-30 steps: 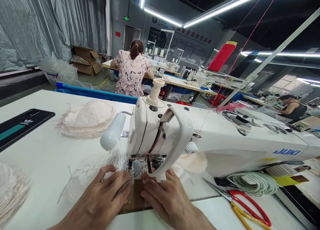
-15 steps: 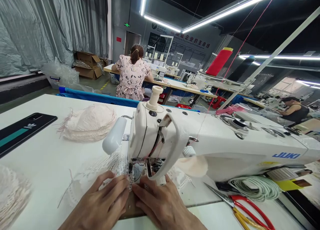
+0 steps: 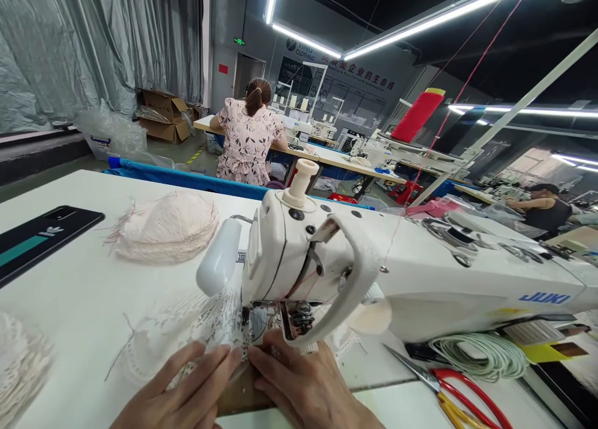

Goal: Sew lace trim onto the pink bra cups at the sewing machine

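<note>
White lace (image 3: pixel 227 311) runs under the needle area of a white sewing machine (image 3: pixel 420 273) and trails left over the table. My left hand (image 3: pixel 184 385) is on the lace just left of the presser foot, fingers close together and pressing its near edge. Against the front of the foot, my right hand (image 3: pixel 303 379) has its thumb and fingertips closed on the lace edge. The machine's curved guard partly covers the right fingertips. Right of the needle, a pale rounded cup piece (image 3: pixel 371 315) lies under the machine arm.
Stacked pale cups (image 3: pixel 166 226) and a phone (image 3: pixel 47 239) lie to the left, with another stack (image 3: pixel 21 360) nearer. At right are red-handled scissors (image 3: pixel 462 385) and coiled cord (image 3: pixel 481 354). A person (image 3: pixel 250 136) sits ahead; another person (image 3: pixel 544 208) works far right.
My left hand has slid slightly down and left, drawing back from the presser foot, so more lace shows there. The right hand has barely moved. The view has shifted a little.
</note>
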`<state>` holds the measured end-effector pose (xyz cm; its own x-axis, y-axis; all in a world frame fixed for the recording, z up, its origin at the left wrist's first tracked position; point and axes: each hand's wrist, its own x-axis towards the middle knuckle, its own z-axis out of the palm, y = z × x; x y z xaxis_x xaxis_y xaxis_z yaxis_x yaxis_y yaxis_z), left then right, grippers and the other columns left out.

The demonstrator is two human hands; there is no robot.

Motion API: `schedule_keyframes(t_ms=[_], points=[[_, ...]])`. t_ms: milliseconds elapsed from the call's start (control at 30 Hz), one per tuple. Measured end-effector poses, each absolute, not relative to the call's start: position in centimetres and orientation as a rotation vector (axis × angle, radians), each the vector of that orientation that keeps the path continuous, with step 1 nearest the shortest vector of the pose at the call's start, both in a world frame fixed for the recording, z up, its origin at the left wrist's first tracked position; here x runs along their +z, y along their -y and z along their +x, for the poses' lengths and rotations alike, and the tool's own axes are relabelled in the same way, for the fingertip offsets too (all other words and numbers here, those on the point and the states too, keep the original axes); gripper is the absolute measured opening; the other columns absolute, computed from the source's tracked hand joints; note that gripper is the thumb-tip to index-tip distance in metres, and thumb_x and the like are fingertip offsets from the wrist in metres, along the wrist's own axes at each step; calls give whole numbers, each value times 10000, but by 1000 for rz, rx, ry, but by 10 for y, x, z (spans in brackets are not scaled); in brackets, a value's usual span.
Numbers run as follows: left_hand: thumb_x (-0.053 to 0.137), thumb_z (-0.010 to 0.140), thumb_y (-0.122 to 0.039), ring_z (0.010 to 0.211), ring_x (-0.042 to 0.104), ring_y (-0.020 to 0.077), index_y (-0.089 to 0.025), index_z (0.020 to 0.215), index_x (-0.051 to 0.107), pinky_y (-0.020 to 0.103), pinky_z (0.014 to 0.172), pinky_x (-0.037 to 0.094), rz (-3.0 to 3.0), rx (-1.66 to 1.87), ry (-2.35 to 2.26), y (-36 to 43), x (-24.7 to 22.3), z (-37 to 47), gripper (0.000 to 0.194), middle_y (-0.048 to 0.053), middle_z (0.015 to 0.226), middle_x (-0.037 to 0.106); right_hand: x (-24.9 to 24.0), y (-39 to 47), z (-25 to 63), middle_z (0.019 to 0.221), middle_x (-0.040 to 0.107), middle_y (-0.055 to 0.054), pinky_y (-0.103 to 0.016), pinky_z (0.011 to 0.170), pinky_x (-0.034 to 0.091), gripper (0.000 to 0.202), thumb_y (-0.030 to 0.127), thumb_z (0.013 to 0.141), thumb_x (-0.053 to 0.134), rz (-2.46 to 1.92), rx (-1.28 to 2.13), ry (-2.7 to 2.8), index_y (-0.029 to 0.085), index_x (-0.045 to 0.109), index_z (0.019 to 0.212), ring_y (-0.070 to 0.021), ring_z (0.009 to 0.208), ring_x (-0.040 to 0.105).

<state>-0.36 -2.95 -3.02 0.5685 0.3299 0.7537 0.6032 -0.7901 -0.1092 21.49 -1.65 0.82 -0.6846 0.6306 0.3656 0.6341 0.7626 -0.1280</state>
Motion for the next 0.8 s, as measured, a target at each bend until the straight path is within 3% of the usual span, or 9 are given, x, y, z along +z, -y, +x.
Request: schedule_keyframes(t_ms=[133,400,600,800], points=[[356,961,-159,963,610,167,-183,770,650,360,1059,276,-2463,-957,736,26,-30,-2,352,63,947,727,9,17,216,879,664,-64,-312,655,439,233,256,914,514,-969,-6,2568,202,587,1128,-198,764,566],[412,942,-170,986,598,174,-194,771,624,380,1024,303,-2500,-906,772,28,-39,-5,273,52,1007,707,8,15,215,840,653,-63,-292,599,425,231,268,931,484,-949,-82,2557,205,591,1126,-184,712,558],[390,971,-295,974,595,175,-204,734,592,387,993,272,-2526,-893,847,22,-26,-1,325,35,968,713,4,14,216,993,650,-76,-307,614,436,288,299,929,496,-994,-101,2566,215,553,1199,-191,745,564],[534,900,-435,1027,586,157,-209,737,568,334,1018,261,-2601,-907,953,21,-17,-4,280,31,1035,695,-1,13,217,1011,648,-82,-320,588,413,346,356,914,517,-1057,-151,2575,225,533,1234,-203,704,547]])
